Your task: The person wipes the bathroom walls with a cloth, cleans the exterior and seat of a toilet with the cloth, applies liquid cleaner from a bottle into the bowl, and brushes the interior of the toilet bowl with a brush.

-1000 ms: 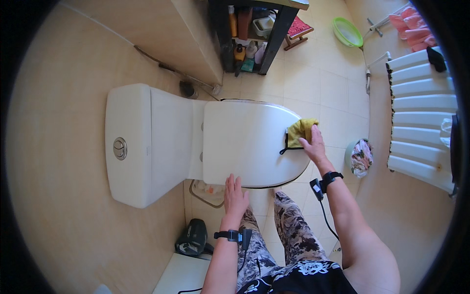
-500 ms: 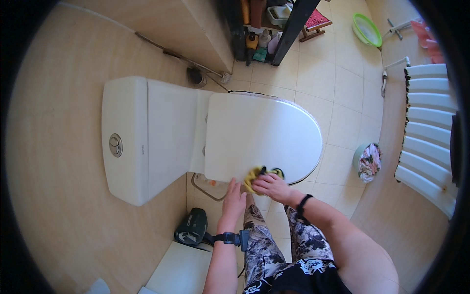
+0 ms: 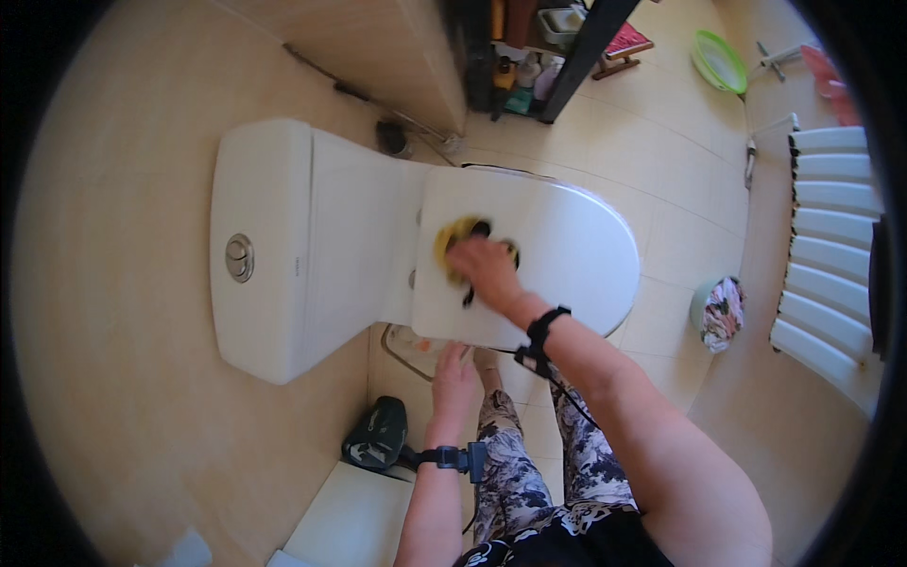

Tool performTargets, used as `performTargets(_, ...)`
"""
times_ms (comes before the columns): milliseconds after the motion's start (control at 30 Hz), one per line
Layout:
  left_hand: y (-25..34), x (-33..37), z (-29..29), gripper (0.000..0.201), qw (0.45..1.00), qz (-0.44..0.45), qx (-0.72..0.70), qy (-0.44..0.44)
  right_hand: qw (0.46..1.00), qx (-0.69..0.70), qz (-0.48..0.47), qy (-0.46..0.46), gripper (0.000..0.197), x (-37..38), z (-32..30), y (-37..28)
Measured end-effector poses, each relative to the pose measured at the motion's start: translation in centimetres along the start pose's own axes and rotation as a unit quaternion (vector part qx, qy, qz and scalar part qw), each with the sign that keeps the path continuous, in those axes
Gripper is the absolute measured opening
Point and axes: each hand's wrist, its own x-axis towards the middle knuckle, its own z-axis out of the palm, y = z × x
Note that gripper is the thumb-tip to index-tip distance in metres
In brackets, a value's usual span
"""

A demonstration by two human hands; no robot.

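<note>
A white toilet with its lid [image 3: 557, 255] down lies across the view in front of me. My right hand [image 3: 487, 269] presses a yellow and black cloth [image 3: 452, 244] on the lid, towards the hinge side; motion blurs the fingers a little. At the lid's near edge is my left hand [image 3: 453, 376], its fingers stretched out and holding nothing. Whether its fingertips touch the edge is hard to see. The cistern [image 3: 260, 331], with a round metal flush button [image 3: 239, 258], stands to the left. Straps with small devices circle both my wrists.
Beyond the toilet stands a dark shelf [image 3: 590, 57] with bottles. A tub of clothes [image 3: 721, 317] sits on the floor at right, by a white radiator [image 3: 831, 250]. A green basin [image 3: 718, 62] lies far right. Near my left forearm is a dark cylindrical object [image 3: 376, 435].
My right hand has carried the cloth from the lid's near edge up and left across the lid. My left hand stays by the near edge. The whole view has shifted slightly.
</note>
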Motion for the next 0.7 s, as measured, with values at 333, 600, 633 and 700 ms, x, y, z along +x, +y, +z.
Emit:
performTargets(333,1.1,1.7,1.6,0.045,0.997,0.067,0.036,0.028,0.975,-0.094,0.175,0.099,0.042,-23.7,-9.4,11.5)
performTargets(600,5.1,1.4,6.4,0.048,0.986,0.147,0.051,-0.055,0.707,0.371,0.563,0.213,0.036,-23.9,-8.5,16.2)
performTargets(633,5.1,1.4,6.8,0.048,0.986,0.148,0.052,-0.056,0.704,0.337,0.589,0.209,0.034,-23.2,-8.8,15.8)
performTargets(700,5.0,1.5,7.4,0.051,0.982,0.161,0.079,-0.055,0.695,0.353,0.591,0.208,0.035,-23.1,-9.3,15.3)
